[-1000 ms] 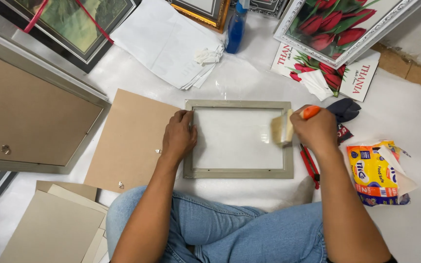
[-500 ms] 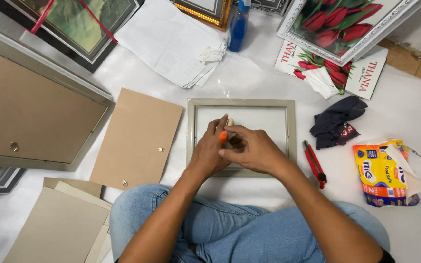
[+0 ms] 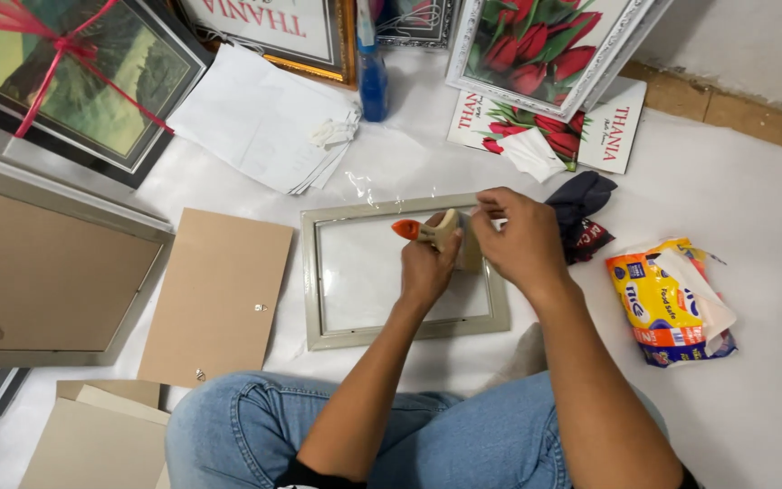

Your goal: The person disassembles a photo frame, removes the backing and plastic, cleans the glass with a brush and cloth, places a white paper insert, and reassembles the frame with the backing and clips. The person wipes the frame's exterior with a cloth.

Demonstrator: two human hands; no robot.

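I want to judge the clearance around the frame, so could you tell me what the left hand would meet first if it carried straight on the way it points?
The left hand, holding an orange-handled brush over the grey picture frame, points up the picture. It would probably cross the frame's top rail first, then the white floor sheet; depth is uncertain.

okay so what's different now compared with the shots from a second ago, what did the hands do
The brush changed hands: the right hand held it at the frame's right edge a second ago, and now the left hand grips it over the grey frame, orange handle pointing left. The left hand left the frame's left edge; the right hand now touches the bristles. Frame, brown backing board and yellow packet stayed put.
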